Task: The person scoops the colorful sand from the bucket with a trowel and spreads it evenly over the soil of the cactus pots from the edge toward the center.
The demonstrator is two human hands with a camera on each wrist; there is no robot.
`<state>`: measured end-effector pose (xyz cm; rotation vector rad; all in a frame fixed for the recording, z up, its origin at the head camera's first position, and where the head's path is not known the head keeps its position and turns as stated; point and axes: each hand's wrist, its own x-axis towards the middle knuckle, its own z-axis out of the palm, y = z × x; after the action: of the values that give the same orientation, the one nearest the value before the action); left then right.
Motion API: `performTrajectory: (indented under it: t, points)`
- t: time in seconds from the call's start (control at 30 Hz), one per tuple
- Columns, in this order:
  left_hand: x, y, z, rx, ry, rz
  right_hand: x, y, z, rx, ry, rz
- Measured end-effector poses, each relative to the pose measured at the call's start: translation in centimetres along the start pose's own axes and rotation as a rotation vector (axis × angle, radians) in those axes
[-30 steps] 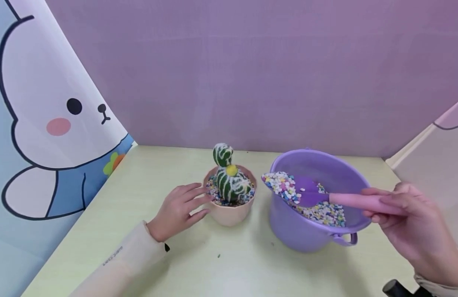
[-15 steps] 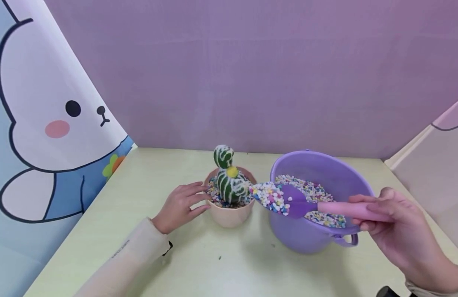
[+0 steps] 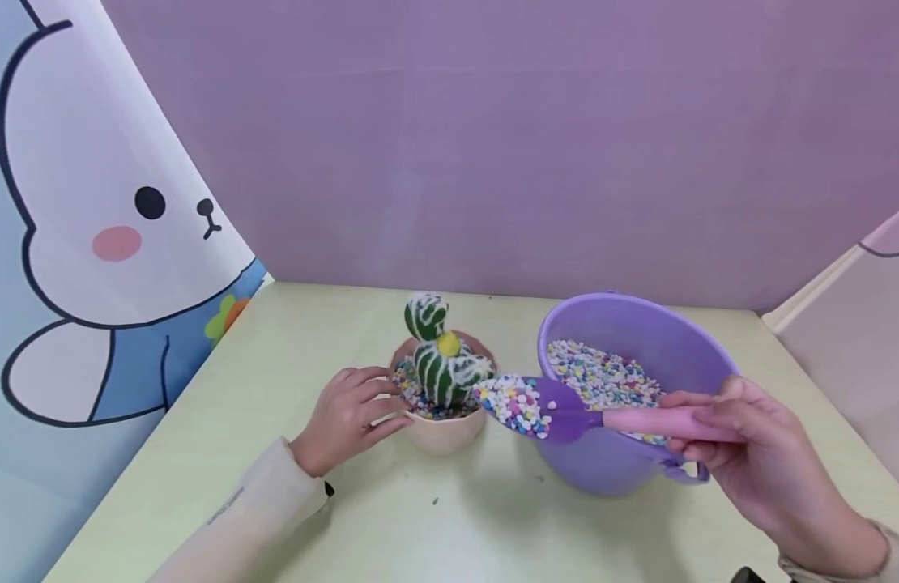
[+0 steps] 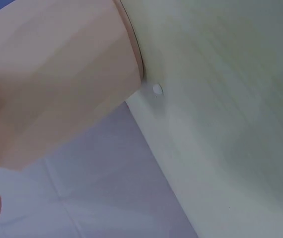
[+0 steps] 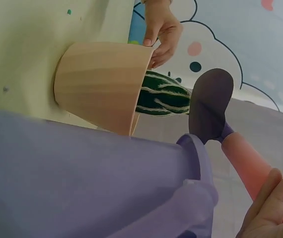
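Note:
My left hand (image 3: pixel 355 421) holds the rim of a pale pink flowerpot (image 3: pixel 438 437), thumb at the outside and fingers over the edge. In the pot stands a green, white-striped cactus (image 3: pixel 435 372) with a yellow bloom, in multicoloured pebbles. With my right hand (image 3: pixel 756 453) I grip the pink handle (image 3: pixel 668 423) of a garden trowel. Its purple blade (image 5: pixel 212 101) carries a heap of small coloured pebbles (image 3: pixel 515 405), level over the gap between pot and bucket, the tip overlapping the cactus in the head view. The left wrist view shows the pot's faceted side (image 4: pixel 57 74) and two fingertips.
A purple bucket (image 3: pixel 602 465) with coloured pebbles inside stands right of the pot, under the trowel handle. Small specks lie on the pale table (image 3: pixel 377 534). A purple wall stands behind; a cartoon-printed sheet (image 3: pixel 121 170) hangs at the left.
My right hand has moved the loaded trowel leftward, from over the bucket to the pot's right side. The pot and cactus have shifted slightly left, toward my left hand.

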<state>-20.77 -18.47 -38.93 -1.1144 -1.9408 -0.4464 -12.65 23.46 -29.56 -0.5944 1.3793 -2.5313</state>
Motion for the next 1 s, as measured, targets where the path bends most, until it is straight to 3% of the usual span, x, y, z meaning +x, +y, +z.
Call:
performTrajectory:
  t: [0.13,0.33,0.43,0.5,0.57,0.7,0.77,0.83,1.0]
  points:
    - [0.0,0.2,-0.4,0.027,0.021,-0.007,0.1,-0.1,0.3,-0.074,0.020,0.017]
    - [-0.1,0.4,-0.6,0.048,0.058,-0.012,0.2,0.2,0.7,-0.042,-0.009,0.022]
    - [-0.3,0.4,-0.7,0.021,0.072,-0.025,0.2,0.5,0.9,-0.032,-0.021,0.014]
    - [-0.6,0.3,-0.8,-0.025,0.066,-0.072,0.2,0.6,0.9,-0.008,-0.011,0.015]
    - [-0.9,0.2,-0.9,-0.126,0.021,-0.200,0.1,0.7,1.0,-0.028,0.000,0.023]
    - [-1.6,-0.1,-0.8,-0.453,-0.120,-0.605,-0.2,0.9,1.2,-0.088,0.031,0.039]
    - [-1.9,-0.3,-0.6,-0.603,-0.167,-0.759,-0.4,1.0,1.3,-0.108,0.050,0.042]
    - [-2.1,-0.6,-0.2,-0.704,-0.193,-0.813,-0.6,1.3,1.5,-0.089,0.064,0.040]
    - [-2.1,-0.7,0.7,-0.854,-0.182,-0.847,-1.0,2.1,2.0,-0.100,0.064,0.030]
